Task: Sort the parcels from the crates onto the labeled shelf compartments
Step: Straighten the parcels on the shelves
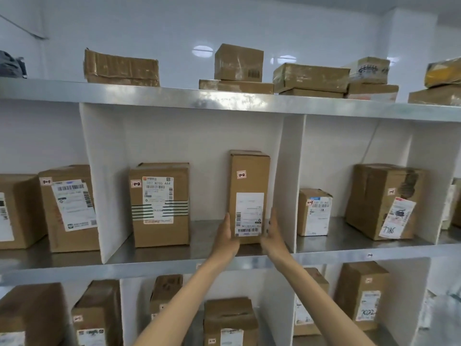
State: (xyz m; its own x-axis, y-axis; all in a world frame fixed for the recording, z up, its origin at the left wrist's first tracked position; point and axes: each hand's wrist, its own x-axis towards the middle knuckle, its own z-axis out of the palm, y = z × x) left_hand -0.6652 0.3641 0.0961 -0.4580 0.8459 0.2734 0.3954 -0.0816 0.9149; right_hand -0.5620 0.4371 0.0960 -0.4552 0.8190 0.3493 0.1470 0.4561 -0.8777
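Our tall parcel [249,181], tagged 1-2, stands upright in the middle shelf compartment [204,237]. Left hand [228,233] and right hand [273,233] press its lower sides, fingers [226,219] seemingly straight. It looks like stiff cardboard, likely light but tippy, so we clamp low.

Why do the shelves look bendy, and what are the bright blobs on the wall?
Head view: the wide lens bows the top shelf, so it slopes down to the right. The blobs are probably lamp glare on the shiny wall. The lower right corner is smeared. The tall box looks fairly sharp.
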